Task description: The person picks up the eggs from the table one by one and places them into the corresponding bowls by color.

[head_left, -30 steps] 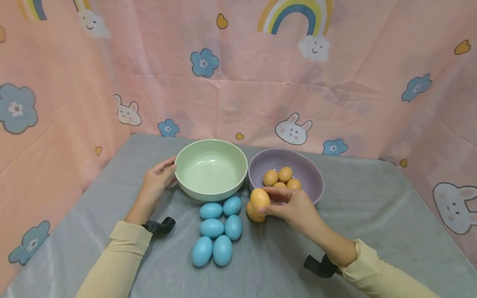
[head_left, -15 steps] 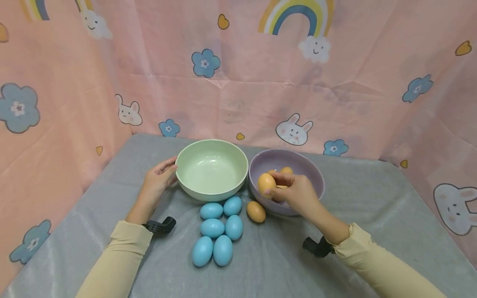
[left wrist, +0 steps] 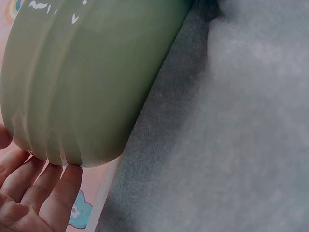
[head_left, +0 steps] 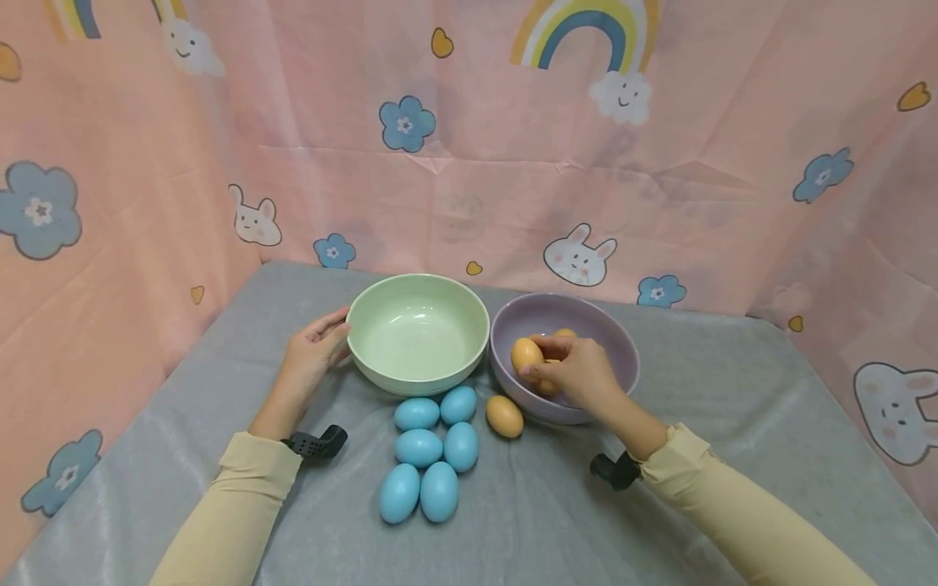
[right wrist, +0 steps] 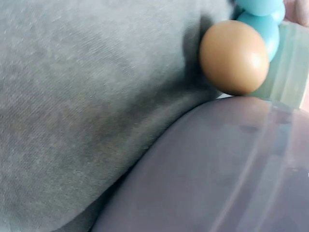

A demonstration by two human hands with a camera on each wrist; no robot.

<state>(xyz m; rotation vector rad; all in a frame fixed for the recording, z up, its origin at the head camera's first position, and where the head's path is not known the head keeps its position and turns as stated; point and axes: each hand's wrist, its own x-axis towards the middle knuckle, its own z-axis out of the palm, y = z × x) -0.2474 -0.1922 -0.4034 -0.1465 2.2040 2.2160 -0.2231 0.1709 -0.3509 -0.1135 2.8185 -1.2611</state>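
Observation:
My right hand [head_left: 582, 373] pinches a yellow-brown egg [head_left: 526, 358] between thumb and fingers, low over the inside of the purple bowl [head_left: 619, 350]. Other brown eggs lie in that bowl, partly hidden behind the hand. With its fingertips, my left hand [head_left: 308, 358] touches the outer wall of the light green bowl [head_left: 418, 334], which holds nothing; the left wrist view shows these fingers [left wrist: 60, 193] fairly straight against the wall. One brown egg [head_left: 505, 417] lies on the cloth in front of the purple bowl, and the right wrist view shows this egg [right wrist: 234, 58] close beside the bowl's wall.
Several blue eggs [head_left: 418, 448] lie in pairs on the grey cloth [head_left: 542, 521] in front of the green bowl. The two bowls stand side by side, rims nearly meeting. Behind the table hangs a pink patterned curtain [head_left: 484, 203].
My right hand has carried the egg from above the loose brown egg up and back into the purple bowl, moving little in the last half second. My left hand has stayed at the green bowl.

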